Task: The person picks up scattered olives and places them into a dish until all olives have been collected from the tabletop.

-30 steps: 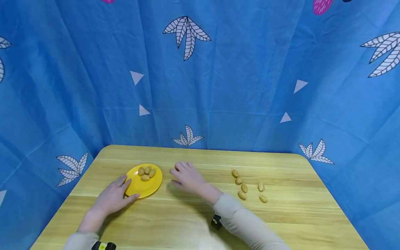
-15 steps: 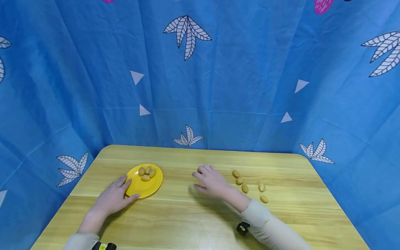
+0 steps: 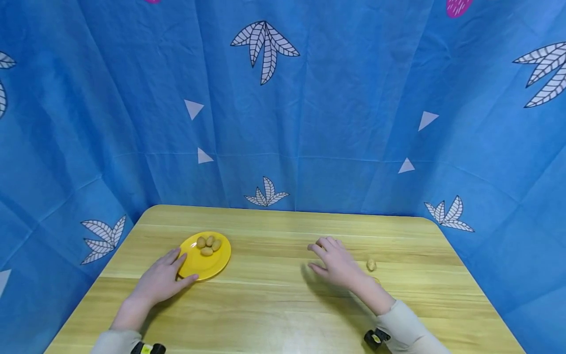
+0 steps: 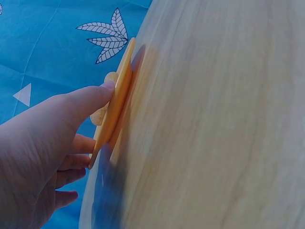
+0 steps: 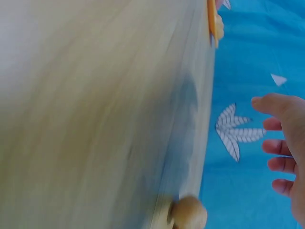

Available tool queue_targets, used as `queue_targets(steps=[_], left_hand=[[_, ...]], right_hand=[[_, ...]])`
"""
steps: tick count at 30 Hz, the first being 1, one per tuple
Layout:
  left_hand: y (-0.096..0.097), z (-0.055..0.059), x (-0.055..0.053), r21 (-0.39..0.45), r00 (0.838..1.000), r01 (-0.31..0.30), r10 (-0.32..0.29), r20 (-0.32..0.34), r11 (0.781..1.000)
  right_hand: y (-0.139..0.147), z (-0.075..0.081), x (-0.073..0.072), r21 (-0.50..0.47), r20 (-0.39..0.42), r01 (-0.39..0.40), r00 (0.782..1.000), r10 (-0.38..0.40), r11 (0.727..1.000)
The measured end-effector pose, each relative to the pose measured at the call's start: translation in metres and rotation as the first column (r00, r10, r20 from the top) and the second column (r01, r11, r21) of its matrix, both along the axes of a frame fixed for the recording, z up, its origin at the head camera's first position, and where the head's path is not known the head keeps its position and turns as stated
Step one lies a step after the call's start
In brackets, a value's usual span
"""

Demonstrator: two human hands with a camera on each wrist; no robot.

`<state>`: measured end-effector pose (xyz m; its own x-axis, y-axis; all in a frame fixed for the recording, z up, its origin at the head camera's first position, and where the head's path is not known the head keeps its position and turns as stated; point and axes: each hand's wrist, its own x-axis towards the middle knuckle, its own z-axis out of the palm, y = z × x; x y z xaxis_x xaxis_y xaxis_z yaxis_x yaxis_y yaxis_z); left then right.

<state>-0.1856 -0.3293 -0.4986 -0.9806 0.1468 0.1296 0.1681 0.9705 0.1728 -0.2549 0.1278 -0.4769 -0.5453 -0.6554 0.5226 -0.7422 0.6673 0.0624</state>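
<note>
My left hand (image 3: 156, 282) rests at the near left rim of a small yellow plate (image 3: 203, 271), thumb and fingers spread along the edge. Several small tan oval pieces (image 3: 206, 251), like nuts in their shells, lie on that plate. In the left wrist view, the thumb (image 4: 97, 95) overlaps the rim. To the right, my right hand (image 3: 337, 263) hovers over the table with relaxed fingers, holding nothing. One tan piece (image 3: 371, 265) lies just beyond its wrist; another is mostly covered by the forearm. A rounded tan piece (image 5: 189, 212) shows low in the right wrist view.
The light wooden table (image 3: 265, 305) has rounded far corners. Behind it and at both sides hangs a blue curtain (image 3: 336, 123) with white leaf prints. Each wrist carries a black strapped device, such as the right wrist device (image 3: 376, 338).
My right hand has swept rightward from beside the plate to over the loose pieces, covering several of them. The left hand and plate have stayed in place.
</note>
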Motion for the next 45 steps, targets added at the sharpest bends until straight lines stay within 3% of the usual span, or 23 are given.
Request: queue_targets(steps=[8, 16, 27, 45], left_hand=[[0.001, 0.002, 0.0, -0.001, 1.0, -0.006, 0.006, 0.007, 1.0], [0.002, 0.001, 0.003, 0.012, 1.0, -0.001, 0.001, 0.009, 1.0], [-0.001, -0.003, 0.003, 0.018, 1.0, 0.002, -0.002, -0.007, 1.0], [-0.002, -0.003, 0.001, 0.021, 1.0, 0.008, -0.008, -0.007, 1.0]], right_hand=[[0.032, 0.004, 0.01, -0.021, 0.03, 0.09, 0.996, -0.089, 0.996], [0.054, -0.005, 0.019, -0.025, 0.013, 0.127, 0.992, -0.126, 0.992], [0.067, -0.015, 0.029, 0.03, 0.049, 0.176, 0.983, -0.178, 0.984], [0.071, -0.016, 0.028, 0.157, 0.151, 0.241, 0.953, -0.264, 0.958]])
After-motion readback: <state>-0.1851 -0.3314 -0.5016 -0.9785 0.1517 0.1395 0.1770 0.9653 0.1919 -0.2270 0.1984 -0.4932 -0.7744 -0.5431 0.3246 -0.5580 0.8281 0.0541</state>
